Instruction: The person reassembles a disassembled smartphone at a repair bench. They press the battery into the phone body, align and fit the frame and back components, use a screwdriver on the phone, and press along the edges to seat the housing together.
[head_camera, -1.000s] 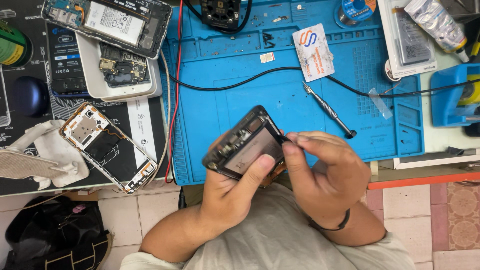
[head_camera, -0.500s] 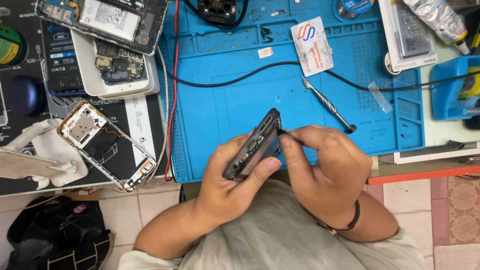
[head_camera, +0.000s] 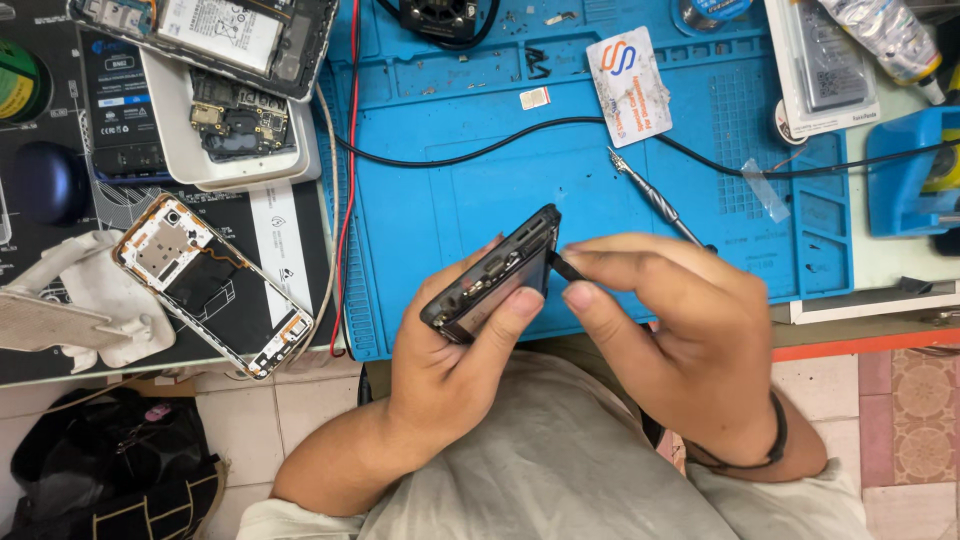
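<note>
A blue repair mat (head_camera: 450, 200) is spread over the workbench. Above its near edge an opened dark phone (head_camera: 492, 275), tilted edge-up with its inner parts exposed, is gripped by the left hand (head_camera: 450, 370). A small black strip (head_camera: 566, 266) at its side is pinched by the right hand (head_camera: 690, 340).

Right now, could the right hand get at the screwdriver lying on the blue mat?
Probably yes. The screwdriver lies bare on the blue mat just beyond the right hand, with nothing between them. But that hand pinches a small dark piece against the phone held by the left hand.
</note>
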